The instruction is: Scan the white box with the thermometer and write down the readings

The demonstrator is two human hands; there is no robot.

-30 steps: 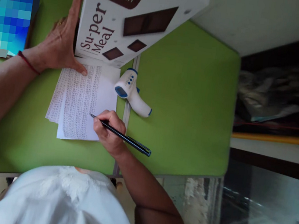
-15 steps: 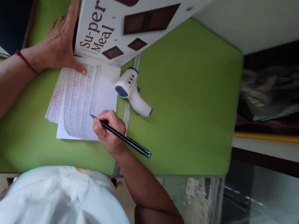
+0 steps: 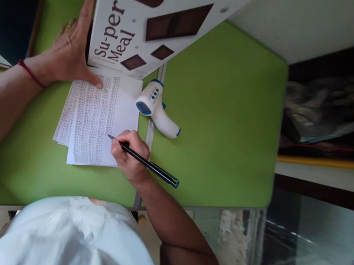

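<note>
Between the thumb and fingers of my right hand (image 3: 130,156) is a black pen (image 3: 152,167), its tip at the sheet near the end of a handwritten column. The top white paper (image 3: 127,112) is largely covered in rows of small writing, and other written sheets (image 3: 65,123) stick out beneath its left side. My left hand (image 3: 71,52) lies spread, thumb on the paper's top edge and fingers stretched along the left side of a white NutriMotion box (image 3: 135,26). Part of that hand's fingers is hidden. The box stands just beyond the paper.
A white and blue infrared thermometer (image 3: 157,108) lies right of the paper, across the seam of the green table (image 3: 226,113). At the far left lies a dark phone (image 3: 11,19) in a case. Right of the table are a dark shelf and a yellow rod (image 3: 321,162).
My right hand and the pen have shifted very slightly to the right. My left hand, the papers and the box stay in place.
</note>
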